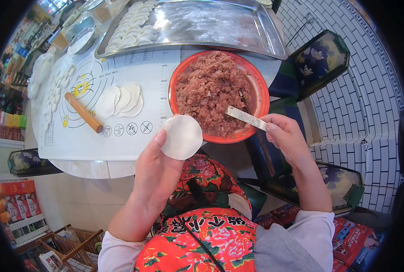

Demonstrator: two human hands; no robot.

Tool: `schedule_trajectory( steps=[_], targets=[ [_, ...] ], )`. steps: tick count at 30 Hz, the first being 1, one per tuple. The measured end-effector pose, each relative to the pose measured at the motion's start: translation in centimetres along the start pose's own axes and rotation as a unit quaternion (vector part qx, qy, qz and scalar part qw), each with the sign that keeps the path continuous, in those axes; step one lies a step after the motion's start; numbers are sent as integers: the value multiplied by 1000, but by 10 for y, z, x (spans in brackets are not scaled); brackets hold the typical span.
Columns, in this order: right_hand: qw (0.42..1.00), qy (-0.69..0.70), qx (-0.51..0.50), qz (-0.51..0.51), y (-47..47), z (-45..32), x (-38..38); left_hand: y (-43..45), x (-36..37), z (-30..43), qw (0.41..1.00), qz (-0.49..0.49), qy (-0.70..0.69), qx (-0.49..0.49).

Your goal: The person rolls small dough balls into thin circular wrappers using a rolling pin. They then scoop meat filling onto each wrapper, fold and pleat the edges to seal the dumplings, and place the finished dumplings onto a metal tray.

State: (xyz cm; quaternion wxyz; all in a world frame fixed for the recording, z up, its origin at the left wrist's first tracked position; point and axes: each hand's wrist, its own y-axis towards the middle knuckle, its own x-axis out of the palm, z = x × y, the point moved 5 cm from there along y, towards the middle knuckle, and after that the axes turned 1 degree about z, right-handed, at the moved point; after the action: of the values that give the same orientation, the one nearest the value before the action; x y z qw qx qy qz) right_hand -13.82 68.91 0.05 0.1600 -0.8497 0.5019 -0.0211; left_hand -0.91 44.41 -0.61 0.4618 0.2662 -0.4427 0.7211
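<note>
A round dough wrapper lies flat across the fingers of my left hand, with my thumb on its edge. No filling shows on it. My right hand pinches one end of a flat metal filling spatula. The spatula's other end reaches over minced meat filling heaped in a red-rimmed bowl. Dark chopsticks lean out over the bowl's near right rim. Several more wrappers overlap on the white printed pastry mat, left of the bowl.
A wooden rolling pin and small dough pieces lie on the mat. Beyond it, a large metal tray holds rows of filled dumplings at its left. Chairs stand by the tiled wall at right. A bowl of flour sits far left.
</note>
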Motion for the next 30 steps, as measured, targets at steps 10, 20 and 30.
schedule_trajectory(
  steps=[10, 20, 30],
  targets=[
    [994, 92, 47, 22, 13, -8, 11, 1, 4, -1, 1000, -5, 15, 7],
    [998, 65, -20, 11, 5, -15, 5, 10, 10, -1, 1000, -18, -9, 5],
    [998, -24, -27, 47, 6, -1, -7, 9, 7, -2, 1000, -5, 3, 1]
  ],
)
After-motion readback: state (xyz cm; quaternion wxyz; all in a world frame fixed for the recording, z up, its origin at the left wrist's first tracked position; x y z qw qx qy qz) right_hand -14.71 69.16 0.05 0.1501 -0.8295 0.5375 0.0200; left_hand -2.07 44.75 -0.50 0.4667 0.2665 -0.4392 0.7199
